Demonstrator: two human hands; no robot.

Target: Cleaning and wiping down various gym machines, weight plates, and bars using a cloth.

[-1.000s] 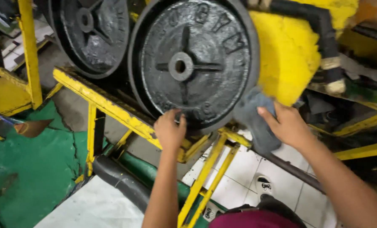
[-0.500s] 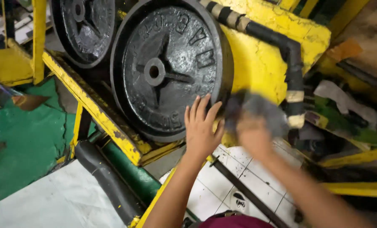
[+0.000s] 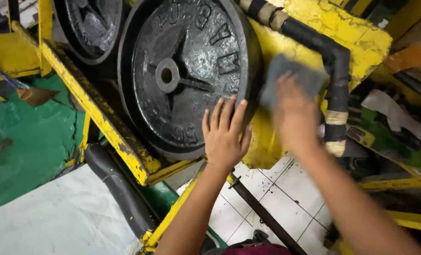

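Left hand (image 3: 225, 137) open, flat on black cast-iron weight plate (image 3: 187, 71); right hand (image 3: 293, 111) gripping grey cloth (image 3: 290, 78); plate glossy, pitted

The left hand (image 3: 225, 134) is held flat with fingers spread and extended upward. The right hand (image 3: 293, 113), blurred, is raised beside it, forearm extended.

weight plate (image 3: 187, 71) – black | cloth (image 3: 290, 78) – grey | rack (image 3: 92, 113) – chipped yellow | floor (image 3: 26, 141) – green
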